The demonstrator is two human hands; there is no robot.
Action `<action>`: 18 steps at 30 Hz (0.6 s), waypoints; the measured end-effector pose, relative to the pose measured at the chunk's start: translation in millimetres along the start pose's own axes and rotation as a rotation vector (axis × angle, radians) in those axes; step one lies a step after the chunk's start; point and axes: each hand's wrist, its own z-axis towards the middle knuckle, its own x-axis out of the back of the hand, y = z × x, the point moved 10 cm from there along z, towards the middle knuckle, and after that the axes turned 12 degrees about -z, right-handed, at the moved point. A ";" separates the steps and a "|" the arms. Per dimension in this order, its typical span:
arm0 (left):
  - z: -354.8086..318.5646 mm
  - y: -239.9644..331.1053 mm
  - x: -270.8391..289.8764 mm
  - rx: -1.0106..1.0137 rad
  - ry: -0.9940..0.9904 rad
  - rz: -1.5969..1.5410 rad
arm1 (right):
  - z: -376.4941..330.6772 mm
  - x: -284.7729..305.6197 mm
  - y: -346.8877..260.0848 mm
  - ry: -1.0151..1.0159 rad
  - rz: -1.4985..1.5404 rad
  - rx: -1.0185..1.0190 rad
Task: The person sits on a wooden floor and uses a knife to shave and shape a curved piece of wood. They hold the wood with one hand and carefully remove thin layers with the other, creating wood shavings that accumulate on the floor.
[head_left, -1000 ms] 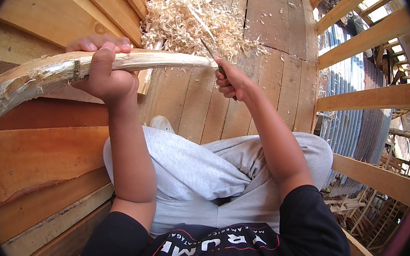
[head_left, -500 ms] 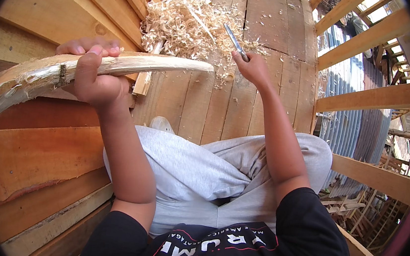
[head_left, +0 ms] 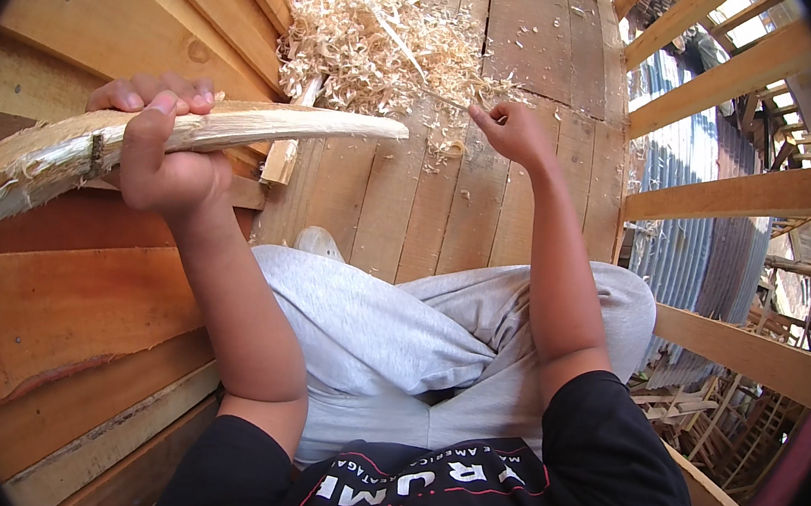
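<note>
A curved, peeled piece of wood (head_left: pixel 271 122) reaches in from the left rim, tapering to a pale tip on the right. Rough fibres and a dark mark show on its thicker part. My left hand (head_left: pixel 165 139) is closed round it, thumb on the near side and fingers over the far side. To the right of the tip, my right hand (head_left: pixel 517 133) is closed on a narrow-bladed knife (head_left: pixel 448 100). Its blade points left and is seen nearly edge-on, so it looks like a thin line; the fingers hide the handle. Blade and wood are apart.
Curled wood shavings (head_left: pixel 377 52) lie heaped on the plank floor (head_left: pixel 439 217) ahead. Stacked boards (head_left: pixel 85 289) line my left side. A wooden railing (head_left: pixel 748 195) runs along my right, with corrugated metal sheets (head_left: pixel 675 232) beyond. My legs (head_left: pixel 369 318) are crossed below my arms.
My left hand and the wood have shifted a little to the left. My right hand has moved slightly right, and the knife has turned from showing its flat to nearly edge-on.
</note>
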 end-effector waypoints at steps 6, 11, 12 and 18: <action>1.7 0.5 0.0 0.001 -0.007 0.008 | 9.8 -15.0 26.8 -0.150 0.069 0.249; 2.0 1.5 5.1 0.004 0.013 -0.001 | -1.1 -46.0 31.5 -0.404 -0.102 0.286; 2.2 0.5 5.4 0.005 0.010 -0.008 | -1.8 -53.5 31.3 -0.429 -0.139 0.287; 1.9 -2.5 3.6 0.013 0.004 -0.023 | 20.4 -11.9 59.8 0.022 0.042 0.070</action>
